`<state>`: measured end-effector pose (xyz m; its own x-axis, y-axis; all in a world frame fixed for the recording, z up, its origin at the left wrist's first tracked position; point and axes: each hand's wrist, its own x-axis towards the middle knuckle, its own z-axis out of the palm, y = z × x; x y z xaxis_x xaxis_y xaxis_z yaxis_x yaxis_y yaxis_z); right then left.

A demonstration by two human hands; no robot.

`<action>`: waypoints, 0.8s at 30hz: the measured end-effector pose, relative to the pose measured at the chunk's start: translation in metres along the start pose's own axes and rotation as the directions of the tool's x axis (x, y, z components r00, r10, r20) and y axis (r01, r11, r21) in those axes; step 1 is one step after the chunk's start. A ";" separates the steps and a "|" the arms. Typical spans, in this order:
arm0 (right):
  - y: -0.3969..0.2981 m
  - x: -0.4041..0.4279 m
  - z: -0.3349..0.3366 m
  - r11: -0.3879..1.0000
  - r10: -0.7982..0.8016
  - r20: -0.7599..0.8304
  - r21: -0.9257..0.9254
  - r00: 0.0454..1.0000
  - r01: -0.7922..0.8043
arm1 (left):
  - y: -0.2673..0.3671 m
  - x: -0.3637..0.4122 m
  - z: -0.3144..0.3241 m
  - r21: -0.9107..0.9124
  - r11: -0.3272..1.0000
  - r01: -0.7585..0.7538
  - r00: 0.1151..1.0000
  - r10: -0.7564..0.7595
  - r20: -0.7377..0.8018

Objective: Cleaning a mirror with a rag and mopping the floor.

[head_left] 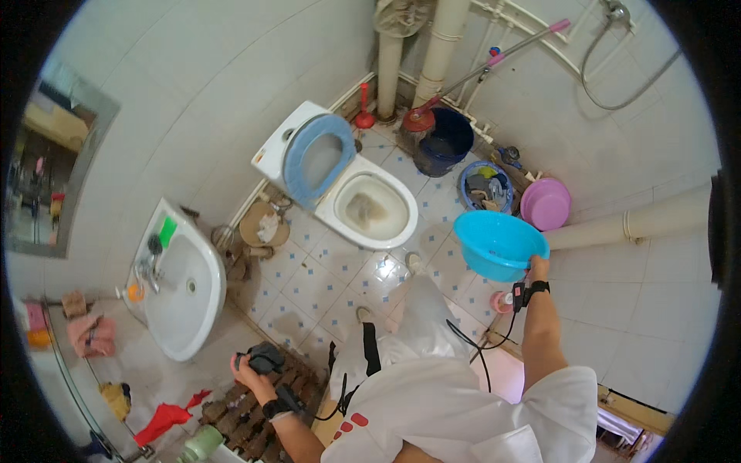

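Observation:
My left hand is closed around a bunched dark grey cloth, held low at the left beyond the wash basin's near end. My right hand grips the rim of a bright blue plastic basin at the right. The basin tilts a little, and its inside looks bare apart from small marks at the bottom. Behind it, a blue-rimmed tub holds several cloths or garments. A pink plastic basin leans by the wall there.
Ahead stands a toilet with its lid raised. A dark blue bucket holds a mop; a red plunger is near the pipes. At the left are a white washbasin, a waste bin and a shoe rack.

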<state>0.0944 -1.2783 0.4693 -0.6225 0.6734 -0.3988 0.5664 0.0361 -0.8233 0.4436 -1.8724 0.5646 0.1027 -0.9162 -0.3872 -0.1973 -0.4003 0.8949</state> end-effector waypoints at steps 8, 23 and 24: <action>-0.015 0.126 0.083 0.988 0.083 0.001 -0.129 0.997 -0.082 | 0.003 -0.047 0.081 0.015 1.000 -0.018 0.996 0.019 -0.089; -0.079 0.197 0.320 0.968 0.094 0.577 0.138 0.811 -0.210 | 0.029 -0.132 0.049 -0.088 0.995 0.038 0.929 -0.068 -0.365; -0.071 0.190 0.319 0.970 0.091 0.587 0.129 0.804 -0.205 | 0.020 -0.131 0.034 -0.104 0.994 0.011 0.907 -0.054 -0.418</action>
<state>-0.2360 -1.3882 0.3228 -0.7660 0.1110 -0.6332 0.6073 -0.1982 -0.7694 0.3929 -1.7607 0.6262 0.5114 -0.8029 -0.3065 -0.0935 -0.4065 0.9089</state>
